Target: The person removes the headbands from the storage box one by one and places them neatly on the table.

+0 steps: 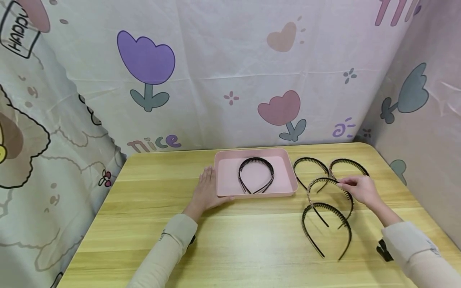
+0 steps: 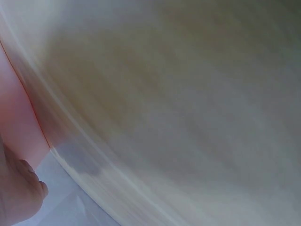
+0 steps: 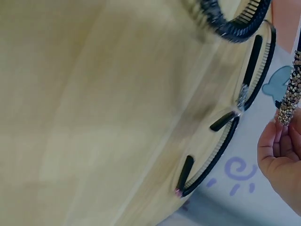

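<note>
My right hand [image 1: 361, 191] pinches a black toothed headband [image 1: 309, 193] near the top right of its arch. Gold-coloured beads [image 3: 290, 92] cover part of that band, as the right wrist view shows. It is held up over the table and overlaps the headbands around it. With straight fingers, my left hand [image 1: 206, 193] rests against the left front corner of a pink tray [image 1: 226, 180], thumb along its front side. Inside the tray lies a black headband [image 1: 256, 159], its ends looking doubled, towards the front wall.
Right of the tray, two black headbands lie at the back, a left one [image 1: 311, 159] and a right one [image 1: 348, 161]. Another headband [image 1: 321, 205] lies nearer the front. The wooden table [image 1: 144, 224] ends at a printed cloth [image 1: 209, 48] behind.
</note>
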### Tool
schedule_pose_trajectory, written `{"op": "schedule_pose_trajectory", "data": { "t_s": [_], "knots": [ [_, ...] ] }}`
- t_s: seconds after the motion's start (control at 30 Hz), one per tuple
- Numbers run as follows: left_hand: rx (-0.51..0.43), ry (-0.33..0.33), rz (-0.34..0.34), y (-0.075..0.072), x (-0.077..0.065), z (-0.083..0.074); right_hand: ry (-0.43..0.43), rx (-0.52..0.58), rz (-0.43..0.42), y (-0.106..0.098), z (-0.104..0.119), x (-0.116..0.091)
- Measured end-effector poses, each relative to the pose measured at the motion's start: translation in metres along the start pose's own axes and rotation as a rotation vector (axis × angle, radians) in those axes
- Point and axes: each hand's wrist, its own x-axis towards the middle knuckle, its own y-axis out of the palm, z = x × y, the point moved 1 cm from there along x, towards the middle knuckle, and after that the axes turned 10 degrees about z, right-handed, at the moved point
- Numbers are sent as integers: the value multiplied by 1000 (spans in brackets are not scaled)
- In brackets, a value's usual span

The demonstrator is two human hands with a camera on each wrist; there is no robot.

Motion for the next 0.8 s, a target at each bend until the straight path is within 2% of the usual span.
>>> {"op": "schedule_pose_trajectory", "data": {
  "t_s": [0.13,0.33,0.8],
  "knots": [
    [26,-14,24,0,1,0,21,2,19,-1,-11,-8],
    [9,-26,51,0,-1,0,34,-1,41,-3,-24,-19],
    [-11,-32,43,0,0,0,77,-11,38,-13,-55,-41]
  ]
}}
